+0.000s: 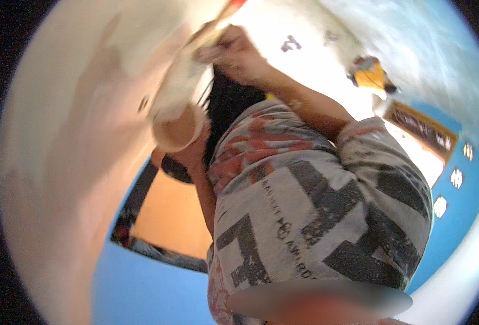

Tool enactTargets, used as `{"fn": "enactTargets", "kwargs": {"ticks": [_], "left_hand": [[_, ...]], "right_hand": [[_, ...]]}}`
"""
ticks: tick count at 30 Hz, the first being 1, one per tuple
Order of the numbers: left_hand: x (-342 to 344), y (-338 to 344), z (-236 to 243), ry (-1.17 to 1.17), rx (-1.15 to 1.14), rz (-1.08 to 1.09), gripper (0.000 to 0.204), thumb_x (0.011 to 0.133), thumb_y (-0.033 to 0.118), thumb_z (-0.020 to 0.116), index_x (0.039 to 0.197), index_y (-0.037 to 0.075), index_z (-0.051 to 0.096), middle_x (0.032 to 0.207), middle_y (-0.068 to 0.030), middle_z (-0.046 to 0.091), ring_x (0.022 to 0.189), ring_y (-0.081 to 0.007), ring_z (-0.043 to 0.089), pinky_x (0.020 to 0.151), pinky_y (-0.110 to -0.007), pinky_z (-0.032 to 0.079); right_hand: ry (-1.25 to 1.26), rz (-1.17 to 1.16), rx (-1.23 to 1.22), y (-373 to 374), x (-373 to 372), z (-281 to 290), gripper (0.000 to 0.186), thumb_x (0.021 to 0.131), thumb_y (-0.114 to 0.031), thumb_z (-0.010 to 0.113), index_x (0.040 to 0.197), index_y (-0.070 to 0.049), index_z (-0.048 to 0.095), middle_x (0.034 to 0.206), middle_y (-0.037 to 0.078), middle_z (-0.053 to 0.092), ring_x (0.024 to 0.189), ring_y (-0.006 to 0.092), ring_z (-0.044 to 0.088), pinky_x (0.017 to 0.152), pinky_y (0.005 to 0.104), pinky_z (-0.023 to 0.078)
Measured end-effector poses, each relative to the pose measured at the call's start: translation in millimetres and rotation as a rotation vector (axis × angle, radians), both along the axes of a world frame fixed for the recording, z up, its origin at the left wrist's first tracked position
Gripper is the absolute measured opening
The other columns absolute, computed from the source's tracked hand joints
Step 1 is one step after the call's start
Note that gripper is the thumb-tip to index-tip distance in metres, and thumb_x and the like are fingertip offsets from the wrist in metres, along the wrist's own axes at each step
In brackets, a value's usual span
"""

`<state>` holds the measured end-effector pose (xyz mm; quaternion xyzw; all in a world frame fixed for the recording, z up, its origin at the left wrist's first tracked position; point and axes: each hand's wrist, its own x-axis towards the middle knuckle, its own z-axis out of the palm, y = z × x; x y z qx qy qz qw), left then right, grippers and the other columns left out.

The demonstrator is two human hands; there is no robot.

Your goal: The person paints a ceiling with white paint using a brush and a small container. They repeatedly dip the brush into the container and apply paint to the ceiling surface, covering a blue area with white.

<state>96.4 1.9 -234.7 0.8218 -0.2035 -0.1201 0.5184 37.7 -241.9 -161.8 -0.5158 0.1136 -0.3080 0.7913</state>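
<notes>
A round pale cup (168,144) was gripped at its side by the left hand (196,154), the fingers of which were curled about it, so that the hand was clamped on it. The cup's tan inside was exposed to view. To the upper right of the cup, a slim tool (215,26) with a red end was held in the right hand (241,58); that hand was closed on the shaft, though the finger detail was lost in blur. Between the cup and the right hand a broad pale piece (180,86) was seen, overlapping the cup's rim; whether it was part of the tool could not be told.

Spilling was judged the likeliest mishap: if the cup were tipped, whatever was held in it could be let out, though its contents could not be made out. The cup could also be knocked from the left hand if the pale piece were pressed hard against the rim. By a loose drip, the dark trousers (234,105) just right of the cup could be soiled, or the patterned shirt (299,200) to its lower right. By a careless swing of the tool, the pale wall (60,135) left of the cup could be scuffed.
</notes>
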Motion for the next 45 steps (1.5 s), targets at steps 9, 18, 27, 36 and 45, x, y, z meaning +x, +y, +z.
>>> {"fn": "enactTargets", "kwargs": {"ticks": [9, 18, 27, 36, 45], "left_hand": [[16.4, -15.5, 49.7, -0.080, 0.046, -0.175, 0.111, 0.048, 0.038, 0.095, 0.134, 0.001, 0.035, 0.128, -0.0159, 0.051, 0.119, -0.0291, 0.052, 0.103, -0.043, 0.042], [23.3, -26.3, 81.2, -0.301, -0.099, -0.099, 0.082, 0.055, 0.030, 0.093, 0.122, 0.007, 0.052, 0.115, -0.0122, 0.061, 0.105, -0.0240, 0.062, 0.088, -0.035, 0.052], [21.5, -15.1, 63.6, -0.309, -0.016, -0.111, 0.086, 0.053, 0.037, 0.094, 0.120, 0.005, 0.051, 0.112, -0.0114, 0.063, 0.100, -0.0242, 0.065, 0.088, -0.035, 0.053], [17.0, -12.9, 77.2, -0.268, 0.029, -0.164, 0.085, 0.052, 0.035, 0.093, 0.121, 0.006, 0.053, 0.116, -0.0128, 0.060, 0.107, -0.0274, 0.061, 0.092, -0.036, 0.050], [12.3, -13.7, 67.1, -0.272, -0.060, -0.119, 0.085, 0.053, 0.033, 0.093, 0.122, 0.006, 0.051, 0.115, -0.0131, 0.061, 0.105, -0.0284, 0.062, 0.091, -0.039, 0.052]], "right_hand": [[-0.172, 0.044, -0.275, -1.7, 0.2, 46.8, 0.027, 0.083, -0.014, 0.073, 0.100, 0.005, 0.063, 0.094, 0.012, 0.064, 0.089, 0.0187, 0.062, 0.079, 0.0308, 0.051], [-0.084, 0.361, -0.951, -8.7, 26.7, 75.8, 0.035, 0.065, -0.011, 0.081, 0.097, -0.005, 0.068, 0.108, 0.012, 0.065, 0.109, 0.0317, 0.058, 0.098, 0.0442, 0.043], [0.141, 0.549, -1.178, 26.5, 47.0, 87.0, 0.045, 0.058, -0.009, 0.075, 0.100, -0.020, 0.068, 0.136, 0.007, 0.049, 0.136, 0.0309, 0.036, 0.113, 0.0471, 0.026], [0.158, 0.604, -1.282, 36.9, 42.3, 87.5, 0.034, 0.059, -0.017, 0.078, 0.092, -0.014, 0.069, 0.137, -0.001, 0.046, 0.138, 0.0257, 0.030, 0.115, 0.0564, 0.018], [0.224, 0.509, -1.054, 23.5, 29.4, 88.5, 0.059, 0.062, -0.009, 0.080, 0.118, -0.013, 0.060, 0.137, 0.006, 0.046, 0.131, 0.0256, 0.040, 0.111, 0.0493, 0.029]]}}
